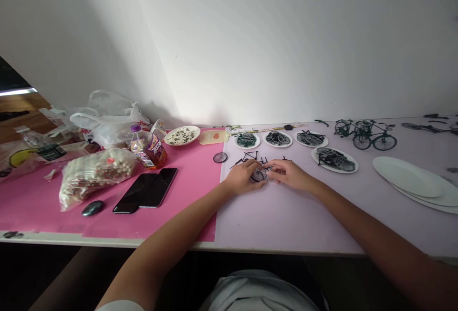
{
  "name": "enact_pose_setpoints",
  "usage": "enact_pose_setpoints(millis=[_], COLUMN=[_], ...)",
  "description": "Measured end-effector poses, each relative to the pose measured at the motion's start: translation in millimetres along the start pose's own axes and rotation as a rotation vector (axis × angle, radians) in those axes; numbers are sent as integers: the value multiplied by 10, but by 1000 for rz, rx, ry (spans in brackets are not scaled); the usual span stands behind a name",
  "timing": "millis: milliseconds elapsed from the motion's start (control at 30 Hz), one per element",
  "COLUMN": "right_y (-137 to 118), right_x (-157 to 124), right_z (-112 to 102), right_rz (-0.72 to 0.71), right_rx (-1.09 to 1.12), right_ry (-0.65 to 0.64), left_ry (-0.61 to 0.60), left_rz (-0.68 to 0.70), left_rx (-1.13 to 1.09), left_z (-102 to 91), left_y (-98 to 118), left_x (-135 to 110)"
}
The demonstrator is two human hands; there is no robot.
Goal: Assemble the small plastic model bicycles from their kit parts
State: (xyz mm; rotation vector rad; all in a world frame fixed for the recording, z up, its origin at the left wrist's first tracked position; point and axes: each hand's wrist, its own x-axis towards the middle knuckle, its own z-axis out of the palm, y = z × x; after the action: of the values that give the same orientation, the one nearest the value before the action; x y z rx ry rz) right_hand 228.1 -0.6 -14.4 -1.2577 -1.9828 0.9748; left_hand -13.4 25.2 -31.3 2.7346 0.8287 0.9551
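Observation:
My left hand (243, 176) and my right hand (289, 174) meet over the pale lilac table top (286, 215). Between them sits a small black spoked toy wheel (258, 174). Both hands have their fingers curled in and pinch at that wheel. Loose black frame pieces (250, 156) lie just behind my hands. Another loose wheel (220, 157) rests to the left, at the edge of the pink sheet (186, 206).
Small plates of bicycle parts (275, 138) line the back, one more (334, 159) sits at right. Finished toy bicycles (372, 135) stand far right by stacked white plates (411, 177). On the pink sheet: two phones (146, 189), a bottle (148, 148), bags (95, 172), a bowl (182, 135).

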Motion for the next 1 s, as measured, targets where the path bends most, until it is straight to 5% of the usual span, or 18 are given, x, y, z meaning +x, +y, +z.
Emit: enact_pose_setpoints(millis=[1000], right_y=[-26], right_x=[-21], right_z=[-25], right_rz=[41], right_rx=[-79], right_ry=[-28], left_ry=[-25], left_rz=[-8], left_rx=[11], left_z=[14], left_y=[-28], left_x=[1])
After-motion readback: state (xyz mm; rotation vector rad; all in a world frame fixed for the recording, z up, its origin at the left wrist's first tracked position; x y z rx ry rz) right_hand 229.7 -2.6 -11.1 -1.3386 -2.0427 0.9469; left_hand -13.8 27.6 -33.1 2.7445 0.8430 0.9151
